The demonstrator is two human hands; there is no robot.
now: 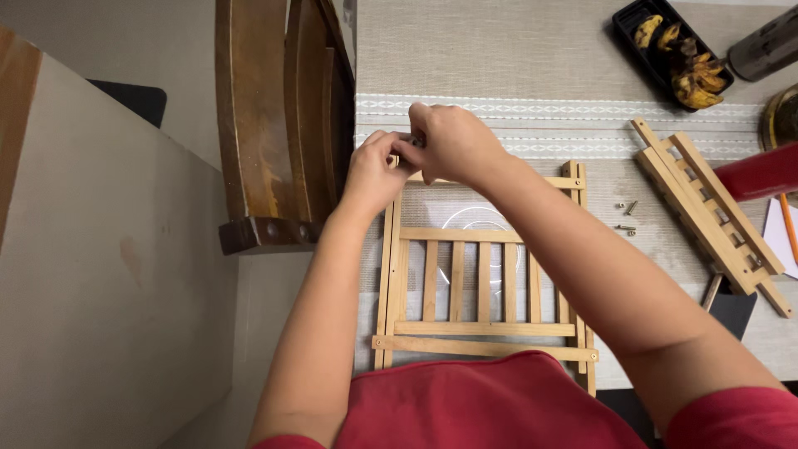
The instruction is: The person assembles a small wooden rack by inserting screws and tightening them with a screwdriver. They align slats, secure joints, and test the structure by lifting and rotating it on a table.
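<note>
A light bamboo slatted frame (482, 283) lies flat on the table in front of me. Both hands meet at its far left corner. My left hand (376, 170) pinches the top of the left upright. My right hand (453, 143) is closed right beside it, fingertips pressed on the same corner; what it holds is hidden by the fingers. Several small screws (626, 218) lie on the table to the right of the frame.
A second slatted bamboo piece (706, 212) lies at the right. A black tray of fried plantain pieces (675, 51) sits at the back right by a dark cylinder (765, 46). A wooden chair (278, 125) stands left of the table. A woven runner (515, 58) covers the table.
</note>
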